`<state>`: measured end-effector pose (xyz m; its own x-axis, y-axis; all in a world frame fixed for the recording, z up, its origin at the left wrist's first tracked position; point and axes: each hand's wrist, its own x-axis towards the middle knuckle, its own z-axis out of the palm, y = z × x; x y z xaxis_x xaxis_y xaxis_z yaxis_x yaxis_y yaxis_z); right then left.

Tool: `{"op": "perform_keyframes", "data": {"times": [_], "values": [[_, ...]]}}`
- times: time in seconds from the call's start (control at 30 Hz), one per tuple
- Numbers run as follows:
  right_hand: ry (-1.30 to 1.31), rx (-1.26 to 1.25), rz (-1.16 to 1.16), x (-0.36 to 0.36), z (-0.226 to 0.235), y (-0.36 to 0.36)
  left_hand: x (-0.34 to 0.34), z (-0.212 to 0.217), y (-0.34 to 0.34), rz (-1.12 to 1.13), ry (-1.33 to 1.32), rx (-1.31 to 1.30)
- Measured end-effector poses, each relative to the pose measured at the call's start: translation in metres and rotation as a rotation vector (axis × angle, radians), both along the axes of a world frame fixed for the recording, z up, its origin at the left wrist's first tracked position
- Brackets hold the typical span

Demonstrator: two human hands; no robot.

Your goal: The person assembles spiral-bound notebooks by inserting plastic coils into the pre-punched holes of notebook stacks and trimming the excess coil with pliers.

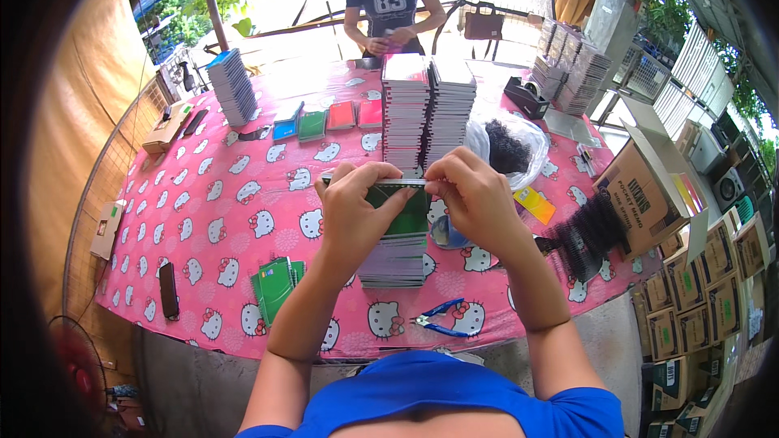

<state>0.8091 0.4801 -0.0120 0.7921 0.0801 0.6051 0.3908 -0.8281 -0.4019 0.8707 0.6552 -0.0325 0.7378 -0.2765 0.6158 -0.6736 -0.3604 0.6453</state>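
Note:
Above a stack of green-covered memo pads, my left hand is closed around a thin memo pad held with its pale edge upward. At the pad's right end, the fingers of my right hand are pinched together. Whether they hold the pad's corner or a spiral wire is too small to make out. Blue-handled cutting pliers lie on the table nearer me. Several green covers or pads are fanned out left of the stack.
Tall notebook stacks stand straight ahead. Black spiral coils spill from a cardboard box at right; more coils sit in a plastic bag. A phone lies at left. Another person stands across the pink table.

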Motion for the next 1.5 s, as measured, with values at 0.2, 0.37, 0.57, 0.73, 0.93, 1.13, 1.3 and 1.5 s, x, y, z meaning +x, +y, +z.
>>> {"op": "perform_keyframes", "data": {"times": [0.2, 0.37, 0.57, 0.73, 0.93, 1.13, 1.3, 1.5], "values": [[0.055, 0.08, 0.005, 0.004, 0.0, 0.004, 0.001, 0.002, -0.001, 0.017, -0.046, 0.038], [-0.038, 0.072, -0.015, 0.006, 0.002, 0.019, -0.002, 0.003, 0.003, 0.04, -0.109, 0.047], [0.048, 0.139, 0.048, 0.004, 0.004, 0.008, -0.001, 0.004, 0.002, 0.013, -0.169, 0.04], [-0.155, 0.134, -0.01, 0.01, -0.009, 0.013, 0.001, 0.004, -0.003, 0.003, -0.137, 0.052], [-0.139, 0.099, -0.023, 0.015, -0.016, 0.016, 0.004, -0.004, 0.0, -0.014, 0.05, -0.011], [-0.146, 0.053, -0.191, 0.021, -0.052, -0.102, -0.003, 0.006, 0.001, -0.047, 0.02, -0.012], [0.773, 0.036, -0.339, 0.001, -0.188, -0.122, 0.001, 0.005, -0.003, -0.064, 0.106, -0.025], [0.614, -0.153, -0.37, -0.001, -0.241, -0.133, 0.003, 0.007, 0.004, -0.061, -0.047, 0.068]]}}
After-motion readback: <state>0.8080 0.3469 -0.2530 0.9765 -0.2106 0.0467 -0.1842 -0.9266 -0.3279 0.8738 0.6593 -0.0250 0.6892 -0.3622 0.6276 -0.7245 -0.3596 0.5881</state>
